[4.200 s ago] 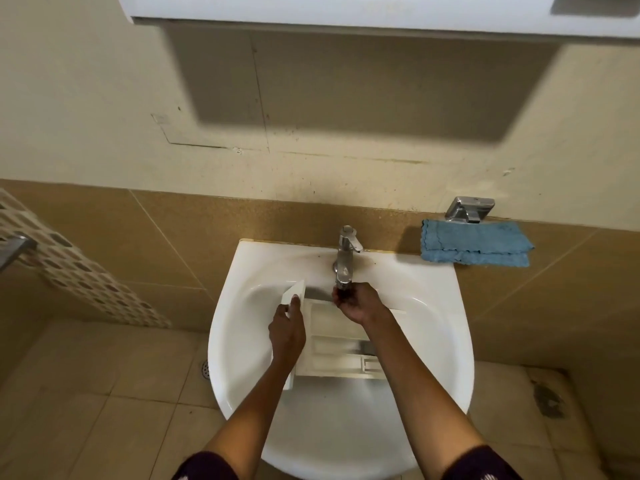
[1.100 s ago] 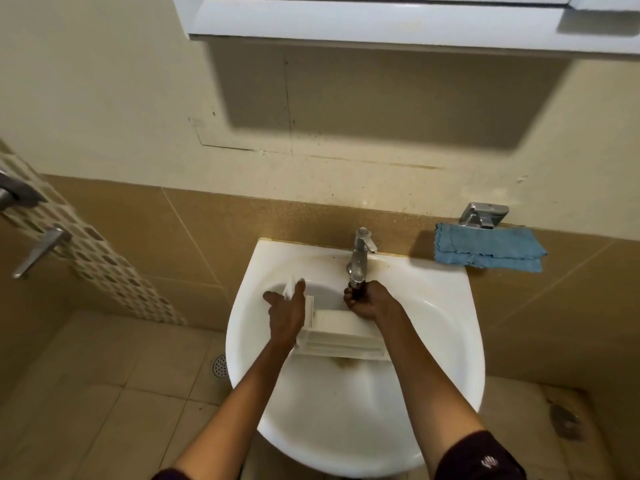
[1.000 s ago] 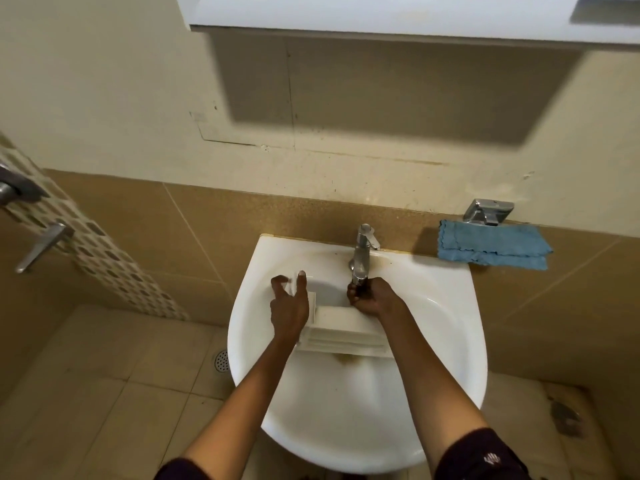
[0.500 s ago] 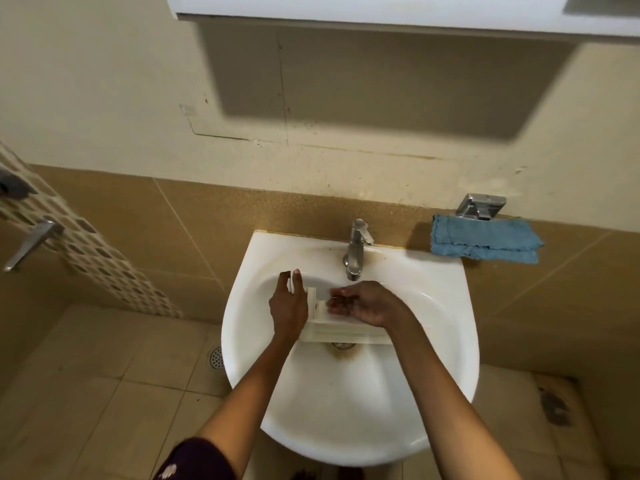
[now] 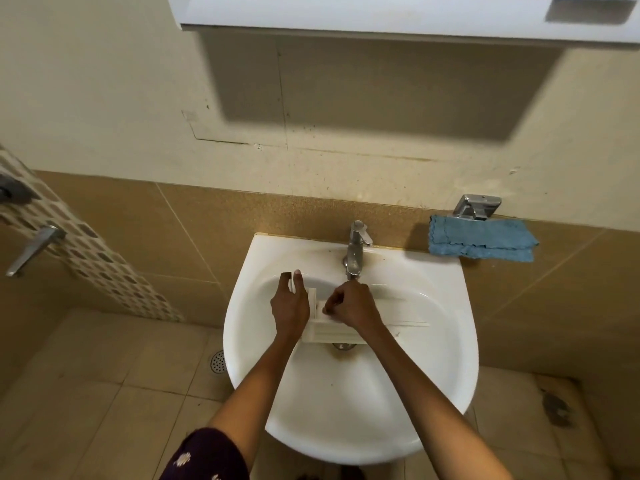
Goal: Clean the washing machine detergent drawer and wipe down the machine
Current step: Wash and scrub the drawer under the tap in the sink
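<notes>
The white detergent drawer [image 5: 334,332] lies across the bowl of the white sink [image 5: 349,403], under the chrome tap [image 5: 356,249]. My left hand [image 5: 290,306] grips the drawer's front panel at its left end, thumb and fingers curled round the panel's edge. My right hand [image 5: 351,308] sits over the drawer's middle, just below the spout, with fingers curled down into the drawer; whether they hold anything is hidden. A folded blue cloth [image 5: 481,242] lies on the tile ledge to the right of the sink.
A chrome wall fitting [image 5: 477,206] sits just above the cloth. A white cabinet [image 5: 381,15] hangs overhead. A door handle [image 5: 33,249] shows at the far left. A floor drain [image 5: 219,362] lies left of the sink on the tiled floor.
My right hand left the tap spout and came down onto the drawer's middle. My left hand kept hold of the drawer's left end. The view shifted slightly.
</notes>
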{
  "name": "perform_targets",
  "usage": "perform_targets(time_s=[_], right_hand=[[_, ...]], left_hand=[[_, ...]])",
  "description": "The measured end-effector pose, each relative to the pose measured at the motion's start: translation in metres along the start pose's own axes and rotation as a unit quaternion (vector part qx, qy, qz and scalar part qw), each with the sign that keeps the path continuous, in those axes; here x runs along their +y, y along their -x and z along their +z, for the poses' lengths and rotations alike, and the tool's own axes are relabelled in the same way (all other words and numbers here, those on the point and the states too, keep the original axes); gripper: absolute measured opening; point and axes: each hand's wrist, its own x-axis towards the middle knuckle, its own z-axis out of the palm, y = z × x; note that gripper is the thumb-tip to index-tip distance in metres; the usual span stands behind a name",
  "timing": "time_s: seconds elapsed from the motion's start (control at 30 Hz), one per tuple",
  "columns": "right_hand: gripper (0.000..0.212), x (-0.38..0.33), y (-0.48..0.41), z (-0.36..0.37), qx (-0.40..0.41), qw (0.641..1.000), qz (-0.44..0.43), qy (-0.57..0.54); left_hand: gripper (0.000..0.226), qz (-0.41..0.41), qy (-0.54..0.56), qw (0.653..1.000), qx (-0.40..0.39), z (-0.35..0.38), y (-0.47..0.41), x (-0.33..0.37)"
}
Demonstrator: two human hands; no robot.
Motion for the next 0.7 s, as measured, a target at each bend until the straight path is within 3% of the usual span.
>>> perform_targets(time_s=[0.33,0.7], right_hand=[[0.012,0.007,0.007,0.007,0.076,0.996,-0.028,-0.020],[0.011,0.009,-0.001,0.005,0.074,0.996,-0.031,-0.031]], left_hand=[[0.052,-0.008,0.009,1.000,-0.001,0.001,-0.001,-0.001],[0.052,-0.008,0.008,1.000,-0.003,0.000,-0.001,-0.001]])
